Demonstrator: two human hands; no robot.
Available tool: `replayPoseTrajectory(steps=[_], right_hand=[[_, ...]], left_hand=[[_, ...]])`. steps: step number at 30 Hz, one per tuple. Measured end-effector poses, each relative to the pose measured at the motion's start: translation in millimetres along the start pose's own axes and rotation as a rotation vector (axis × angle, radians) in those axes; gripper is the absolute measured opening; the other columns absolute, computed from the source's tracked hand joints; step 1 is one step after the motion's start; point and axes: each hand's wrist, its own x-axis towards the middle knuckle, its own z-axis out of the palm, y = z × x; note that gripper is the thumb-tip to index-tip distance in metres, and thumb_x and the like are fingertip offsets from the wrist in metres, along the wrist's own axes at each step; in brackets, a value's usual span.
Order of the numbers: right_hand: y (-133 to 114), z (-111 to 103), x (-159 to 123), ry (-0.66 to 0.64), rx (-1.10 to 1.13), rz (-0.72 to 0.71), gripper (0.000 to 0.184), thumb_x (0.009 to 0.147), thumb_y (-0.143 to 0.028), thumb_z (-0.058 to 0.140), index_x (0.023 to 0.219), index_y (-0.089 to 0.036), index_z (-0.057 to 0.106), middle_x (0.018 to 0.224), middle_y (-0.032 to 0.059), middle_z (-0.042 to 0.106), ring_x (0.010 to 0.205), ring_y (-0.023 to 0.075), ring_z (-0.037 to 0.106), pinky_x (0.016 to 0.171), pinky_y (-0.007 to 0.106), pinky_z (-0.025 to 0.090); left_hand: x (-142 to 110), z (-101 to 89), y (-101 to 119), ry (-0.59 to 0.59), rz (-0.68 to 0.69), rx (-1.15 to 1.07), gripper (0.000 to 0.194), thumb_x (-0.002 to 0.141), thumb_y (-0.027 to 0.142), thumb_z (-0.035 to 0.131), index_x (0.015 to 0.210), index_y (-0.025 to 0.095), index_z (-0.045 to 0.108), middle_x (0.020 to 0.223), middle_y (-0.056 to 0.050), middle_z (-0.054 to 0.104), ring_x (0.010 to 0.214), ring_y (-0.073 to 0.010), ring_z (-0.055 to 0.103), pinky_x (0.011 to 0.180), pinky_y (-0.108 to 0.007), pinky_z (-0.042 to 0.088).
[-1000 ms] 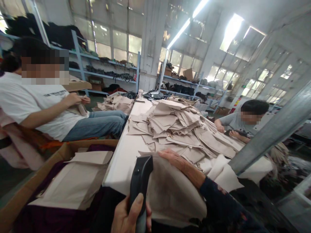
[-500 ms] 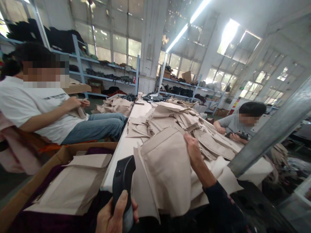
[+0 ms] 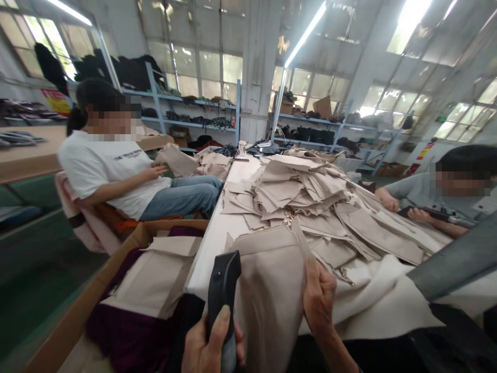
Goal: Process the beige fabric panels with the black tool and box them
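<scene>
My left hand (image 3: 205, 342) is closed around a black handheld tool (image 3: 224, 280) with a curved, angled head; its working end is not clear. The tool stands upright against the left side of a beige fabric panel (image 3: 267, 290). Along the panel's top edge runs a zip (image 3: 264, 230) with gold-coloured teeth. My right hand (image 3: 320, 295) pinches the panel's right edge, and the cloth hangs down in soft folds between my hands. Behind it, a heap of similar beige pieces (image 3: 287, 181) covers much of the white table (image 3: 207, 254).
Left of the table stands a cardboard box (image 3: 83, 295) holding beige panels and dark purple cloth. A co-worker (image 3: 112, 166) sits beyond it with a beige piece. Another co-worker (image 3: 411, 181) at right holds a dark tool. A slanting metal post (image 3: 458, 259) stands at right.
The view has swung left, so things sit further right. My right hand has slid from the panel's top corner down its right edge. The left co-worker's hands have moved apart from their earlier pose.
</scene>
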Motion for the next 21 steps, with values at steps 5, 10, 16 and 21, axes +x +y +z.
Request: replayPoseTrajectory(steps=[5,10,16,21], right_hand=[[-7,-13,-27,0.048,-0.053,-0.069,0.045,0.093,-0.040,0.044,0.056,-0.022,0.027,0.054,-0.0062,0.022,0.048,0.0084,0.022,0.040,0.021,0.022],[-16,-12,-25,0.068,-0.054,-0.087,0.047,0.092,-0.043,0.044,0.055,-0.022,0.026,0.053,-0.0069,0.019,0.047,0.0082,0.019,0.039,0.022,0.018],[-14,-1,-24,0.085,0.005,0.009,0.046,0.091,-0.045,0.045,0.056,-0.022,0.028,0.054,-0.0069,0.020,0.048,0.0085,0.019,0.040,0.022,0.019],[-25,-4,32,0.197,-0.037,-0.001,0.045,0.089,-0.044,0.050,0.056,-0.021,0.030,0.056,-0.0058,0.023,0.052,0.0094,0.024,0.045,0.024,0.023]], left_hand=[[22,-0.8,-3,0.032,-0.014,-0.009,0.052,0.071,0.065,0.056,0.058,0.015,0.058,0.042,-0.004,0.058,0.036,-0.0130,0.051,0.036,-0.020,0.040],[24,-9.7,-7,0.059,-0.047,-0.003,0.051,0.073,0.065,0.055,0.061,0.015,0.058,0.044,-0.004,0.059,0.038,-0.0143,0.053,0.038,-0.021,0.040],[12,-7.0,-10,0.063,0.006,-0.061,0.048,0.069,0.062,0.060,0.062,0.015,0.060,0.044,-0.004,0.060,0.037,-0.0150,0.053,0.039,-0.023,0.042],[13,-10.4,-7,0.093,-0.020,-0.058,0.049,0.070,0.063,0.058,0.061,0.015,0.060,0.043,-0.004,0.058,0.036,-0.0147,0.052,0.038,-0.023,0.042]])
